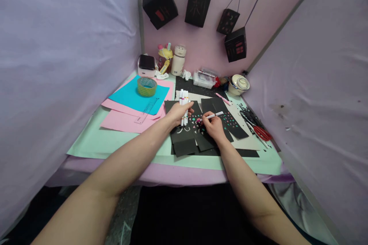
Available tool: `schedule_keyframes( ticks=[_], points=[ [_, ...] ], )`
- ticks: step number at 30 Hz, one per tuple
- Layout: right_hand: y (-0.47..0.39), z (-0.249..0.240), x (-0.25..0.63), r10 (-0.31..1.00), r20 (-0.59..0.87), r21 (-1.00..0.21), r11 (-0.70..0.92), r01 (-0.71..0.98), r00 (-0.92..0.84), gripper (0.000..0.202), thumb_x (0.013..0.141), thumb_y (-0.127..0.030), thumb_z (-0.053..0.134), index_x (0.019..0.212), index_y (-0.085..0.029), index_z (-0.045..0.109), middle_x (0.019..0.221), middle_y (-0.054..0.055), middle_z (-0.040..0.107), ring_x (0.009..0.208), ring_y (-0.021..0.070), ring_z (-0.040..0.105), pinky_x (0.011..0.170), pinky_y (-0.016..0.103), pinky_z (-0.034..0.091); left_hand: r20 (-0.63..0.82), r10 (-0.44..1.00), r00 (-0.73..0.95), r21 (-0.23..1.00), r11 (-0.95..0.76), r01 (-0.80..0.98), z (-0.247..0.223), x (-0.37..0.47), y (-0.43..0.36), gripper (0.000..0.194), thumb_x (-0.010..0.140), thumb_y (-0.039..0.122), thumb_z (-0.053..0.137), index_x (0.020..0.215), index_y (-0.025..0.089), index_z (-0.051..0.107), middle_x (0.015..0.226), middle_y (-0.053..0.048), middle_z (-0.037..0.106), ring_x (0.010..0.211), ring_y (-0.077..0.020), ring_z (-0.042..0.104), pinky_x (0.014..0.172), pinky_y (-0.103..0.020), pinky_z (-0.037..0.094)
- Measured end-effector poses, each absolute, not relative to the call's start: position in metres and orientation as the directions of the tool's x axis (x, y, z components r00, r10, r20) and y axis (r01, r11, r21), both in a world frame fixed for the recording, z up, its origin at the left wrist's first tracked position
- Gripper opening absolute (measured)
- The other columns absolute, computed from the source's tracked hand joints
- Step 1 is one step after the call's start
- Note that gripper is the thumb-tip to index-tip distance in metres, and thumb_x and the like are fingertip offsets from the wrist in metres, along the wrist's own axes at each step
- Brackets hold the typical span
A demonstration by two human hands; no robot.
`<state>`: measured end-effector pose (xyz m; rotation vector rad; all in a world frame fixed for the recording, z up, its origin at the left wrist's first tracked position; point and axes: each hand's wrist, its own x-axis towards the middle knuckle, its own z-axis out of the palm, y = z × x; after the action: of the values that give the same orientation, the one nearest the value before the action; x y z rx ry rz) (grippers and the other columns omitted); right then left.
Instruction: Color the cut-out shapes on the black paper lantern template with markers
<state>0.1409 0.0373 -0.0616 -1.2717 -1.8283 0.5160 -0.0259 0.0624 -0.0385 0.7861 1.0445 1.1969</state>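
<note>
My left hand is closed around a bundle of several white markers, held upright over the black paper. Between the fingers of my right hand is a single white marker with a pink end pointing left, low over the dark sheet. Small coloured shapes in pink, green and white dot the black cut-out paper under and around this hand. Pale curved strokes show on the black panel below my left hand. Whether the marker's tip touches the paper I cannot tell.
Left lie blue paper, pink sheets, a tape roll and a clear ruler. Red-handled scissors rest among black scraps at right. Jars, a cup and a plastic box stand behind. Black box lanterns hang above.
</note>
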Motion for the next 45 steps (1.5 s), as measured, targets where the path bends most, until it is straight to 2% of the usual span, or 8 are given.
schedule_keyframes(
  ticks=[16,23,29,36,45],
  points=[
    [0.0345,-0.0583,0.1390,0.911,0.387,-0.742,0.398,0.539,-0.141,0.016,0.076,-0.027,0.043,0.064,-0.019,0.050,0.054,-0.002,0.055,0.051,0.0114,0.049,0.051,0.022,0.036,-0.211,0.977,0.039,0.916,0.212,-0.342,-0.0399,-0.0259,0.0631,0.022,0.069,0.030,0.067,0.074,0.013,0.056,0.055,-0.002,0.059,0.042,-0.0091,0.051,0.047,-0.023,0.047],
    [0.0347,-0.0586,0.1384,0.917,0.373,-0.724,0.383,0.574,-0.142,0.019,0.078,-0.032,0.042,0.070,-0.019,0.054,0.059,0.000,0.059,0.053,0.0123,0.052,0.053,0.022,0.036,-0.220,0.975,0.037,0.914,0.219,-0.341,-0.0389,-0.0261,0.0627,0.023,0.067,0.031,0.069,0.073,0.013,0.056,0.056,-0.002,0.059,0.042,-0.0093,0.051,0.047,-0.023,0.047],
    [0.0365,-0.0589,0.1385,0.913,0.397,-0.721,0.374,0.584,-0.093,0.020,0.078,-0.032,0.044,0.067,-0.019,0.053,0.059,0.000,0.060,0.054,0.0124,0.052,0.054,0.022,0.037,-0.213,0.976,0.037,0.914,0.212,-0.346,-0.0406,-0.0259,0.0636,0.023,0.067,0.031,0.068,0.073,0.013,0.056,0.056,-0.002,0.059,0.041,-0.0090,0.051,0.048,-0.023,0.047],
    [0.0352,-0.0591,0.1389,0.910,0.385,-0.724,0.403,0.560,-0.156,0.019,0.079,-0.031,0.043,0.069,-0.019,0.054,0.059,-0.001,0.059,0.053,0.0120,0.052,0.053,0.022,0.037,-0.212,0.977,0.037,0.915,0.211,-0.342,-0.0394,-0.0258,0.0626,0.021,0.068,0.029,0.067,0.072,0.012,0.056,0.056,-0.002,0.059,0.041,-0.0092,0.051,0.048,-0.024,0.048],
    [0.0357,-0.0596,0.1388,0.912,0.388,-0.731,0.391,0.560,-0.131,0.017,0.077,-0.030,0.043,0.067,-0.019,0.053,0.057,-0.001,0.058,0.053,0.0120,0.051,0.053,0.022,0.037,-0.207,0.978,0.037,0.916,0.206,-0.344,-0.0398,-0.0262,0.0629,0.021,0.068,0.030,0.068,0.072,0.013,0.056,0.056,-0.002,0.059,0.041,-0.0092,0.051,0.047,-0.024,0.047]
  ],
)
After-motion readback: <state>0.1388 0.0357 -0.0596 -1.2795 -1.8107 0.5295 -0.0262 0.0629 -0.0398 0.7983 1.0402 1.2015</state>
